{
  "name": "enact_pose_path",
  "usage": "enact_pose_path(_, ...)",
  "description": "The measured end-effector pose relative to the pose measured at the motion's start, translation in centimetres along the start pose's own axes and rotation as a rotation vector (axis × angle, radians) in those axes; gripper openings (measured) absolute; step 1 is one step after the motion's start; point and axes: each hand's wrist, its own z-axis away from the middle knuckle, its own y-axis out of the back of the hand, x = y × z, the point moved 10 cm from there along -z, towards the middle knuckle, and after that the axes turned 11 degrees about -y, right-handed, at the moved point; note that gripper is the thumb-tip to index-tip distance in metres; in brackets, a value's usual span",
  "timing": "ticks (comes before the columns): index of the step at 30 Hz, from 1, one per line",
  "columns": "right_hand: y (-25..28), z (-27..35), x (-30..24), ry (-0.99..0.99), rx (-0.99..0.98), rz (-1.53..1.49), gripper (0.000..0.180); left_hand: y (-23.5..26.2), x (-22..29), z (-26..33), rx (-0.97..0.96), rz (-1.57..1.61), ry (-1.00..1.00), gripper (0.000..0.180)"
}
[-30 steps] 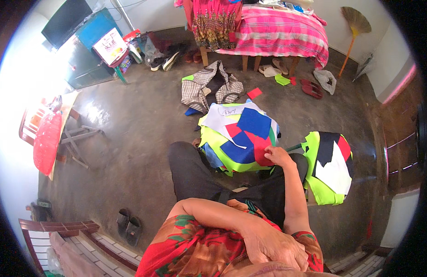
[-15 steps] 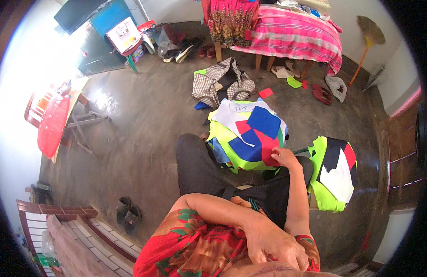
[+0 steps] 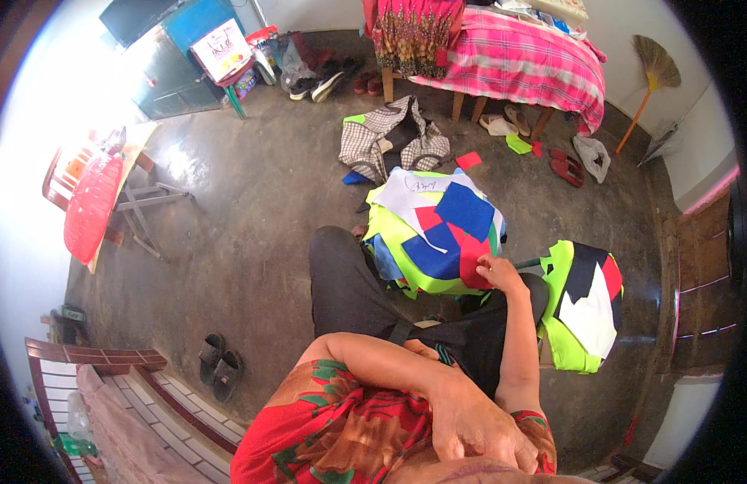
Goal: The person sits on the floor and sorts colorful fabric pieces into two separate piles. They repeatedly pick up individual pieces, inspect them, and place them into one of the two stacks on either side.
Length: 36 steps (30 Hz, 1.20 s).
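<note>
My right hand (image 3: 502,276) reaches forward over my right knee. Its fingers are curled at the near edge of a red cloth piece (image 3: 472,256), which they appear to pinch. That piece lies on a heap of cut cloth with blue pieces (image 3: 464,207), a white piece (image 3: 405,194) bearing handwriting, and neon-yellow cloth (image 3: 380,222) beneath. Folded across my chest, my left arm ends in my left hand (image 3: 478,419) near my right shoulder. Its fingers are bent inward, with their tips hidden against my upper body.
Right of my knee sits a second cloth pile (image 3: 563,343). Beyond the heap lie a checked cloth bundle (image 3: 381,137) and a small red scrap (image 3: 468,160). A pink-draped table (image 3: 510,60), a broom (image 3: 652,68), a folding-legged table (image 3: 147,202) and black sandals (image 3: 220,367) surround me.
The view has shifted slightly, so the room sits a little differently in the picture. Both hands hold nearly the same poses, and the cloth pieces keep their arrangement.
</note>
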Motion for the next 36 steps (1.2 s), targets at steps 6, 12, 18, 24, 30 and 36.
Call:
enact_pose_path(6,0.2,0.2,-0.4,0.08,0.042,-0.033,0.032,0.3,0.5,-0.2,0.037,-0.003,-0.032,0.033)
enact_pose_path(12,-0.3,-0.3,0.5,0.03,0.002,-0.023,0.032,0.2,0.1,0.3,-0.026,-0.016,0.069,0.031)
enact_pose_path(18,0.0,0.0,-0.2,0.076,0.012,-0.029,0.033,0.3,-0.1,0.4,0.009,-0.002,0.087,0.033)
enact_pose_path(24,-0.4,-0.4,0.4,0.06,0.021,-0.011,0.034,0.1,-1.0,1.0,-0.035,-0.007,0.135,0.032)
enact_pose_path(30,-0.4,-0.5,0.5,0.062,0.035,-0.025,0.032,-0.4,-1.3,1.6,-0.156,0.004,0.161,0.035)
enact_pose_path(36,-0.5,-0.6,0.5,0.097,0.048,-0.023,0.032,1.6,0.7,-0.3,0.203,-0.068,-0.005,0.037)
